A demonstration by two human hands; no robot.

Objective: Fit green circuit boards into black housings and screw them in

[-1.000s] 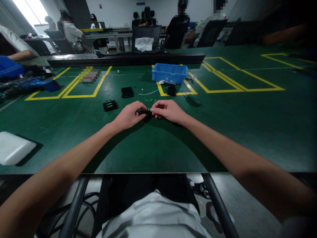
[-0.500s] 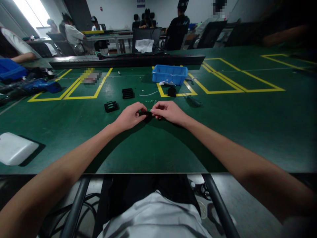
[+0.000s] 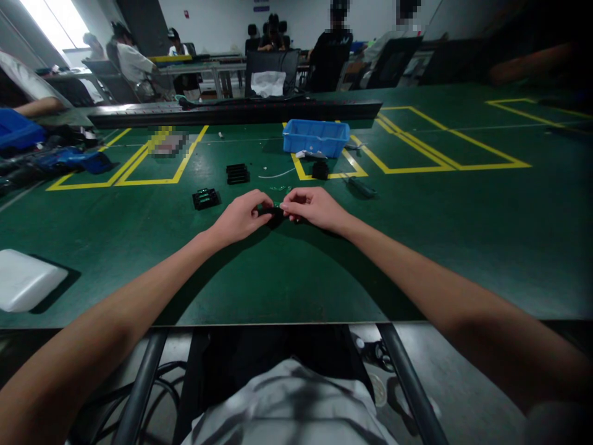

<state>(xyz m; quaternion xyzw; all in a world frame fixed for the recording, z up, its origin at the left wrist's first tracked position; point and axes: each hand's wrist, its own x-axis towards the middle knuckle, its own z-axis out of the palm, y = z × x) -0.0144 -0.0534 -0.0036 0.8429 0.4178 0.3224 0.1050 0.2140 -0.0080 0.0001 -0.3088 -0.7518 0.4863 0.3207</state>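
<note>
Both hands (image 3: 241,216) (image 3: 317,207) curl inward at a black part (image 3: 277,212).

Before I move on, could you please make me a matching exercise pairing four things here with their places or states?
1. Left hand
2. Middle blue bin
3. White block
4. Long black bar

A. At the picture's left edge
B. Stretched out beyond the bin
C. Holding a small black part
D. Open at the top

Pairs: 1-C, 2-D, 3-A, 4-B
</note>
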